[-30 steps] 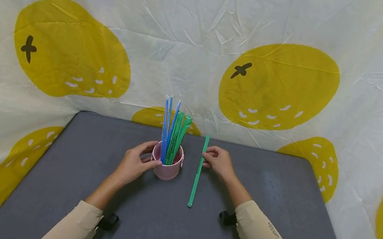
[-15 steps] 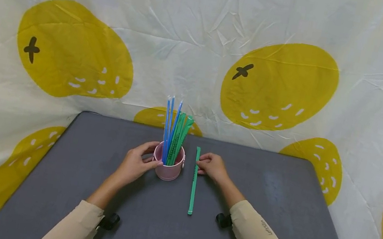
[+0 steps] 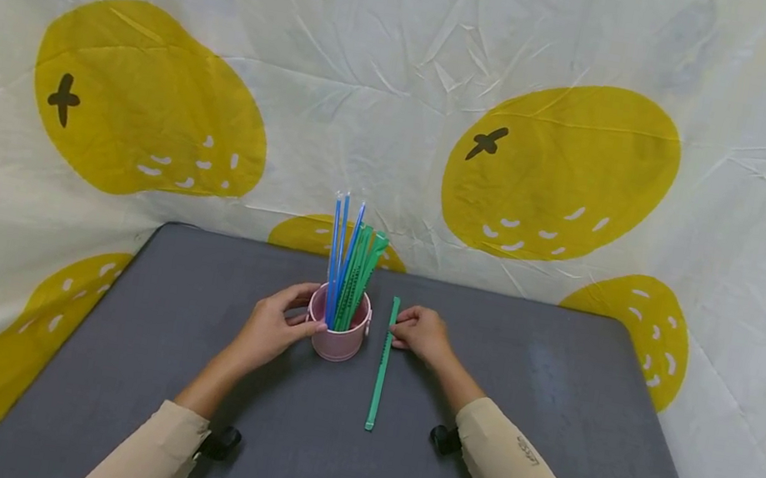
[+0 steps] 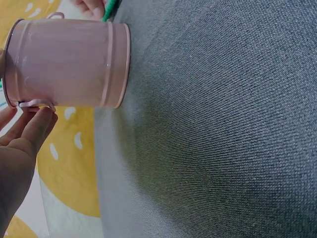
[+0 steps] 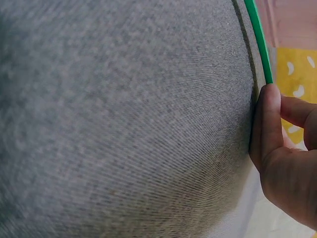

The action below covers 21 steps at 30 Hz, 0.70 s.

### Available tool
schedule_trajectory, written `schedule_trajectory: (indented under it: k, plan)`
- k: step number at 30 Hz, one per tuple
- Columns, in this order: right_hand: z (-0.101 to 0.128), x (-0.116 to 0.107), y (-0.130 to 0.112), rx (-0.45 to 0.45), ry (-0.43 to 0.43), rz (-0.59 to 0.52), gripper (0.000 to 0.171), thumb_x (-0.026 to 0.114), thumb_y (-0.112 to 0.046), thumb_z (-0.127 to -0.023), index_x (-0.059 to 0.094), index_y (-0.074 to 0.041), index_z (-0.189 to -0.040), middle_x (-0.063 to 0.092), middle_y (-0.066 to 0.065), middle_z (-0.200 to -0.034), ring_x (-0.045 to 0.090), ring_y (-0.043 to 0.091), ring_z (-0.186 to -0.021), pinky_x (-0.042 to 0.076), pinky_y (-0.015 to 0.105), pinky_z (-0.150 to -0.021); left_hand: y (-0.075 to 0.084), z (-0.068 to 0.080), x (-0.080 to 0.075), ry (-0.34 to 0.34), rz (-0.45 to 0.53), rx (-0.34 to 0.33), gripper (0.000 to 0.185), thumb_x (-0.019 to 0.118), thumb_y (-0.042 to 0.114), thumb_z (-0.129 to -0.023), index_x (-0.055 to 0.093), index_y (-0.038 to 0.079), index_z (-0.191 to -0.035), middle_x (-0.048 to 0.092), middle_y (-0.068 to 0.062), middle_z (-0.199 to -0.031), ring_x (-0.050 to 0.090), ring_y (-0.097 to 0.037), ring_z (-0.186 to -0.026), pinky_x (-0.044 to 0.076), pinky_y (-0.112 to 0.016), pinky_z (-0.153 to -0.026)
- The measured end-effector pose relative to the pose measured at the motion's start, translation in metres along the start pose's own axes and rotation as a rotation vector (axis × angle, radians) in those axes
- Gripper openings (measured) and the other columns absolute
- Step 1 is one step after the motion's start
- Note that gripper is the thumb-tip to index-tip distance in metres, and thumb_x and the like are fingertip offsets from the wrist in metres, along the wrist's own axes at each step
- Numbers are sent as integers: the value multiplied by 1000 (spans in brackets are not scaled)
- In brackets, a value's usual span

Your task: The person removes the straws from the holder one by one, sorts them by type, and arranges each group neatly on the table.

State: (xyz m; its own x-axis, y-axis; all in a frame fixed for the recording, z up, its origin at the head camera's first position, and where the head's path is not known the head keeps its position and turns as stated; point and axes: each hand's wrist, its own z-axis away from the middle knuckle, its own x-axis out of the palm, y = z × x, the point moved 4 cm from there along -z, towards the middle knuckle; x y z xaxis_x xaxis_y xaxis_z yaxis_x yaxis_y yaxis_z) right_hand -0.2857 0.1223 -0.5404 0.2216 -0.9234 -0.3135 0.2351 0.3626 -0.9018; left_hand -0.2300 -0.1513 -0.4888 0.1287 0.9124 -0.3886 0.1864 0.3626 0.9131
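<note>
A dark grey worktop [image 3: 553, 403] with a woven, fabric-like surface carries the things. A pink metal cup [image 3: 336, 339] stands upright on it near the far middle, filled with blue and green strips [image 3: 350, 263] that stick up above its rim. Just beside the cup, on its right, a single green strip [image 3: 381, 366] lies flat on the worktop, running roughly front to back.

Green strip [image 3: 381, 364] flat (beside pink cup [image 3: 336, 340]).

We see a dark grey cloth-covered table [image 3: 542, 469]. Behind and beside that table hangs a creased white sheet printed with big yellow fruit shapes [image 3: 562, 168].
</note>
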Motion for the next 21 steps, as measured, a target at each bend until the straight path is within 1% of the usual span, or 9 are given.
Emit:
schedule_trajectory:
  k: [4,8,15,18,21]
  plan:
    - [1,3,-2,-3,6,71,24,76,-1,-90,68,8,-110,77,16,-92,74,14,-64,65,31,-65,-1,1,0,3,2,-5,64,86,20,-85,59,9,-142,64,-15,-139,62,-33,-130,57,-40,-98]
    - [2,3,-2,-12,26,123,22,78,-2,-88,70,6,-107,77,12,-87,73,14,-61,64,31,-62,0,0,0,-2,-8,1,64,86,23,-85,59,10,-142,64,-14,-139,62,-33,-130,57,-39,-98]
    - [2,5,-3,-53,25,191,22,80,-2,-85,70,6,-103,77,9,-77,72,14,-57,61,26,-56,1,-1,0,-7,12,19,64,86,23,-85,59,11,-142,64,-13,-139,63,-33,-129,58,-42,-98]
    - [2,6,-4,-47,34,220,21,81,-3,-84,70,5,-101,76,8,-75,71,12,-55,60,25,-54,0,-1,0,-8,20,22,64,86,23,-85,60,12,-142,64,-13,-139,63,-33,-129,58,-43,-98]
    - [2,6,-4,-21,39,223,19,82,-3,-84,70,3,-97,73,7,-72,69,11,-53,60,25,-52,-1,-1,0,-9,19,20,64,86,23,-85,60,11,-142,64,-13,-139,63,-33,-129,58,-42,-98]
